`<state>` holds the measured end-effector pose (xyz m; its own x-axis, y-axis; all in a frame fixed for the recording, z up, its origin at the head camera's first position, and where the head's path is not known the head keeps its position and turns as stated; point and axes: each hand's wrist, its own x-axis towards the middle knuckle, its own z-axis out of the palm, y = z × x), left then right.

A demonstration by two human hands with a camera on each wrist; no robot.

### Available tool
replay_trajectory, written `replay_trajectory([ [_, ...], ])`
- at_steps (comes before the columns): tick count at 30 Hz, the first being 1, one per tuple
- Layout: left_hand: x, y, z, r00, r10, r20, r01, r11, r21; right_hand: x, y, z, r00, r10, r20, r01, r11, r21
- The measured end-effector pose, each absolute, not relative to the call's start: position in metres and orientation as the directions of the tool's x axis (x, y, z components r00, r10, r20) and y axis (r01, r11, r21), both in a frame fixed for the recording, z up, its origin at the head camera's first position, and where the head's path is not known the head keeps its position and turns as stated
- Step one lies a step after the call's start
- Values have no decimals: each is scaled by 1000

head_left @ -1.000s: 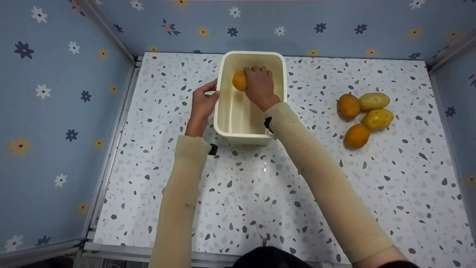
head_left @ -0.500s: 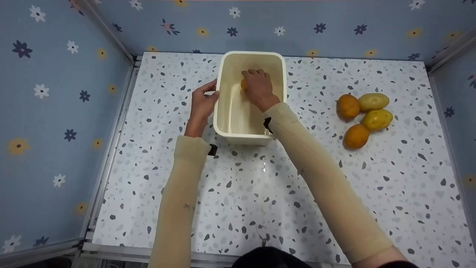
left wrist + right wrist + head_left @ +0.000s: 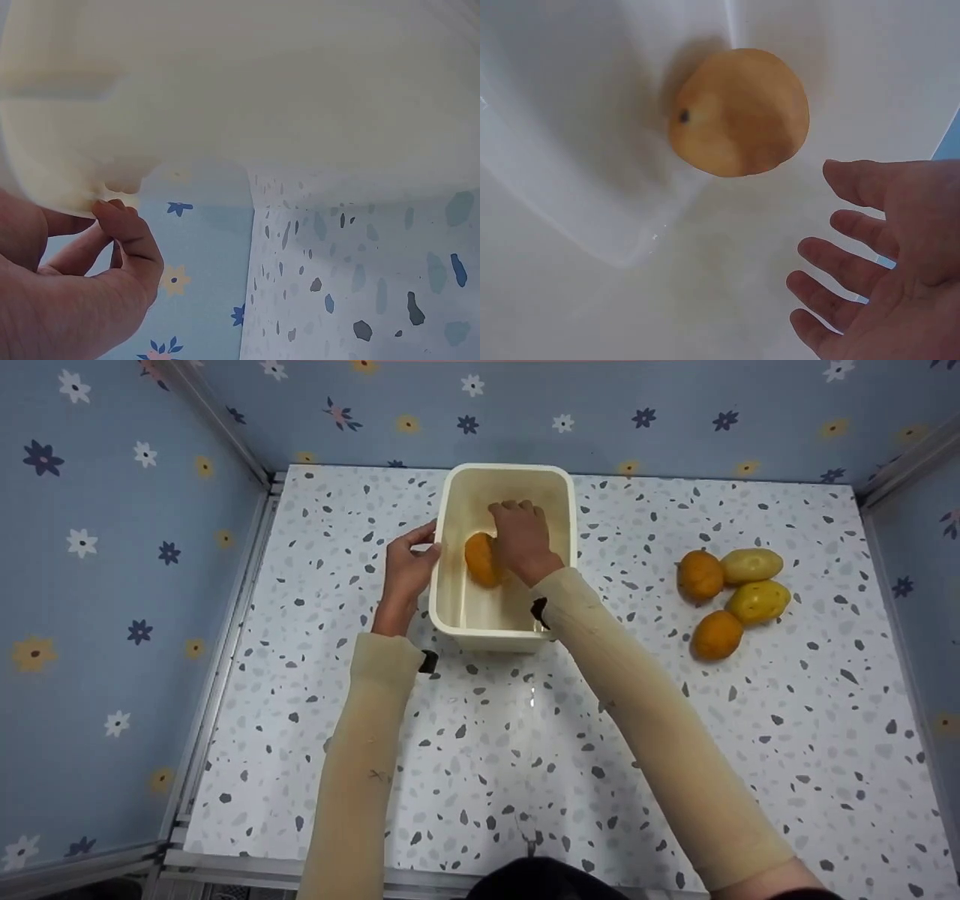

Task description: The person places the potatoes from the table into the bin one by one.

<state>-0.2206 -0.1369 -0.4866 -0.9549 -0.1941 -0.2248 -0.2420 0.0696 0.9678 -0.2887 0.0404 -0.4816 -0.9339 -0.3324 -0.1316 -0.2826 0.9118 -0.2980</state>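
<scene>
A cream plastic bin (image 3: pixel 506 635) stands on the speckled table. At its left side my left hand (image 3: pixel 411 562) holds the bin by the rim, with bent fingers against the plastic in the left wrist view. My right hand (image 3: pixel 521 532) is inside the bin. The right wrist view shows its fingers (image 3: pixel 844 266) spread and lightly bent, with nothing held. An orange (image 3: pixel 482 561) with a dark stem spot lies in the bin to the left of this hand. A small gap separates the orange from the thumb in the right wrist view.
Right of the bin, two more oranges (image 3: pixel 716 635) lie touching two oblong yellow potatoes (image 3: pixel 759 601). Blue flowered panels (image 3: pixel 525 412) close in the back and both sides of the table. A dark rounded thing (image 3: pixel 536 879) shows at the bottom edge.
The orange has moved in the bin, from the far left, under my right hand, then out to the left and nearer. My right hand has let go of it. The left hand stays put.
</scene>
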Motion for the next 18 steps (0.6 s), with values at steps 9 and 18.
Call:
replay_trajectory([
  [9, -223, -136, -486, -948, -194, -253, -274, 88, 958, -285, 48, -452, -950, -277, -144, -221, 923, -316],
  [18, -223, -138, -487, -956, -188, -224, -243, 86, 966, -280, 60, -421, -961, -267, -75, -220, 899, -379],
])
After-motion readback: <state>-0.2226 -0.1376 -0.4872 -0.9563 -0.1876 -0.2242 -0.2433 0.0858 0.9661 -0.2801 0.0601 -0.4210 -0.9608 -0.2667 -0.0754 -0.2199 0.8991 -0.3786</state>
